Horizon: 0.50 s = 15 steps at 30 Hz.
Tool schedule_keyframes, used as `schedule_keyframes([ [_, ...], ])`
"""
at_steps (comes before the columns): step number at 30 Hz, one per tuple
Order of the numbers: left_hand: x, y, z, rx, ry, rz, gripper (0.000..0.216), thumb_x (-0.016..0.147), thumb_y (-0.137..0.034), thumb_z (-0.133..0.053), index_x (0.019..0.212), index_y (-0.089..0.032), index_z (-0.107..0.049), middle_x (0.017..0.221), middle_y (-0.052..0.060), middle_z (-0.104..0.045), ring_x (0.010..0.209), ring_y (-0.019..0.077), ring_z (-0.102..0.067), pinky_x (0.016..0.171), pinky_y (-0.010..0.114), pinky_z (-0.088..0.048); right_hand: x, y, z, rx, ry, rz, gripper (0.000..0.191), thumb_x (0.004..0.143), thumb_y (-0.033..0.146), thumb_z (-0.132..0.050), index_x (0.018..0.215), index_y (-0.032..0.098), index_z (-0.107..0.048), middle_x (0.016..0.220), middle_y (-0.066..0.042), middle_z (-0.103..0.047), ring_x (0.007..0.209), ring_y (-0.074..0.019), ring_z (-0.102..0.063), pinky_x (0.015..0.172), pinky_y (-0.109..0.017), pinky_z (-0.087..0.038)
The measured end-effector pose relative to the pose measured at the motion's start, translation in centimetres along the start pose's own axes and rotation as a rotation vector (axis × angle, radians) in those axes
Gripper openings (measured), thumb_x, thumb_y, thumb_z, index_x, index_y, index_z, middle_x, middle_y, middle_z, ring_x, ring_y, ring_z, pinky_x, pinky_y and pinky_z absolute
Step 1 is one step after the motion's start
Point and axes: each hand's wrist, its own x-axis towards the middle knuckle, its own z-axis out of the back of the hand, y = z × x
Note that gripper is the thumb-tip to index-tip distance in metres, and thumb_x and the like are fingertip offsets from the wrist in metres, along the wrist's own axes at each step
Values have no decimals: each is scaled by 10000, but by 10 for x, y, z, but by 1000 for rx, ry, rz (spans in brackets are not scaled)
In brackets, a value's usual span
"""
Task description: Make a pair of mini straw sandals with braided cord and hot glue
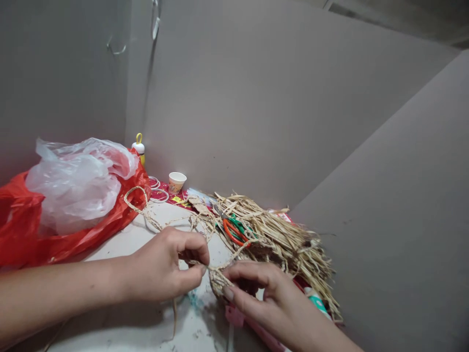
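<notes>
Between my two hands is a small piece of braided straw, pale and twisted. My left hand is closed, thumb and forefinger pinching the piece at its left edge. From the other side my right hand grips it between thumb and fingers. A thin straw strand hangs below my left hand. Braided straw cord loops up behind my left hand and lies across the pale work surface. Part of the piece is hidden by my fingers.
Scissors with orange and green handles lie on a large bundle of dry straw at the right. A red plastic bag with a clear bag sits left. A paper cup and a yellow-white bottle stand near the grey wall.
</notes>
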Motion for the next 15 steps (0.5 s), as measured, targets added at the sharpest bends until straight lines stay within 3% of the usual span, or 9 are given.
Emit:
schedule_keyframes([
  [6,-2,1,-2,109,-14,-167,125,747,-47,-537,715,-147,-605,650,-16,-592,606,86,-542,602,171,-431,-2,-5,-2,172,20,-48,175,826,249,-551,703,167,-644,645,-20,-641,626,-173,-575,587,-262,-418],
  [15,-7,10,-4,384,-15,-531,153,815,-82,-465,760,-178,-571,711,78,-652,638,164,-540,596,277,-413,-3,-14,-15,258,-118,-86,191,790,286,-564,627,188,-542,583,38,-455,559,-118,-397,521,-231,-323],
])
